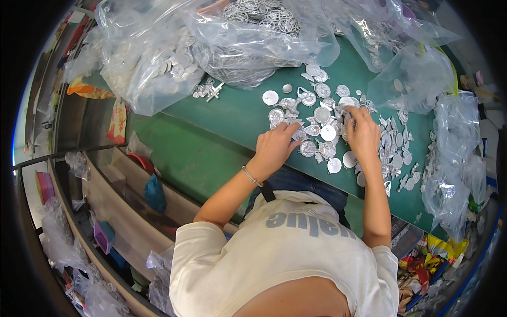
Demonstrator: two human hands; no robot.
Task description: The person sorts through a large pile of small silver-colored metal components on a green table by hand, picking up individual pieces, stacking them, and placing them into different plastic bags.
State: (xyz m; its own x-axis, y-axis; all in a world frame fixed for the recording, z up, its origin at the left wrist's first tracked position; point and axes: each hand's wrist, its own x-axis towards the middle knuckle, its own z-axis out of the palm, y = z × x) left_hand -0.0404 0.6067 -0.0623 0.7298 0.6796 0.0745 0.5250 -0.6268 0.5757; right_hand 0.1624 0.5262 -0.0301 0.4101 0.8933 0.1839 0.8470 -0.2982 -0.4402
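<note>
A spread of silver-coloured metal charms [328, 133], many of them round medals with small loops, covers part of the green tabletop. My left hand [273, 147] rests at the left edge of this spread, fingers reaching onto the charms and thumb held apart. On the other side, my right hand [364, 133] bends over the charms with its fingertips drawn together. Whatever lies between those fingertips is too small and covered to make out. Between the hands lie a round medal with a raised rim [321, 114] and a plain disc [328, 133].
Clear plastic bags of metal pieces [158, 68] line the back of the green table [222, 121]. Small crosses [213, 93] lie beside them. A second group of charms [397, 145] sits at right, near a crumpled bag [453, 158]. Shelving with bins [124, 211] stands at left.
</note>
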